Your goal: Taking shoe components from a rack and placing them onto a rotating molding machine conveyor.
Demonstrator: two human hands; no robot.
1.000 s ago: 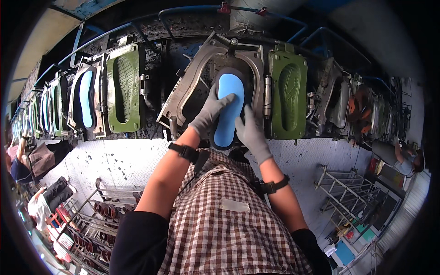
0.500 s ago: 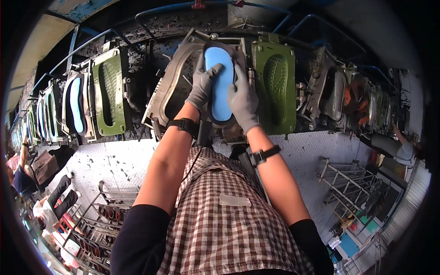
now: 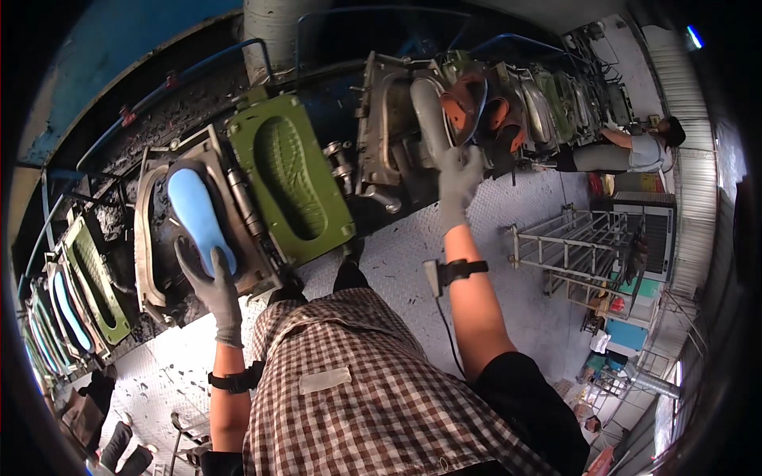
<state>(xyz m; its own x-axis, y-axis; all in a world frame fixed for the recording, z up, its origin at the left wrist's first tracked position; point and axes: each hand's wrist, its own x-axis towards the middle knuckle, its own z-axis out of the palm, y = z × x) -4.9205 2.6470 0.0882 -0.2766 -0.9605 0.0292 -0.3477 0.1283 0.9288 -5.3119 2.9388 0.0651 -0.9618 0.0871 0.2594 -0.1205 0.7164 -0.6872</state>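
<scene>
The blue insole-shaped piece (image 3: pixel 198 210) is lying on a dark form in an open metal mould (image 3: pixel 145 246). The left hand (image 3: pixel 213 293) is resting at its lower end, thumb and fingers spread. Well apart, the right hand (image 3: pixel 459 182) is curling by the lower end of a grey sole-shaped form (image 3: pixel 429 115); whether it is gripping, I cannot tell. Careful handling, I'm thinking, is calling for light left-hand contact, keeping the blue edge following the outline beneath.

Open metal mould (image 3: pixel 144 238) on dark bench (image 3: pixel 205 105)
</scene>
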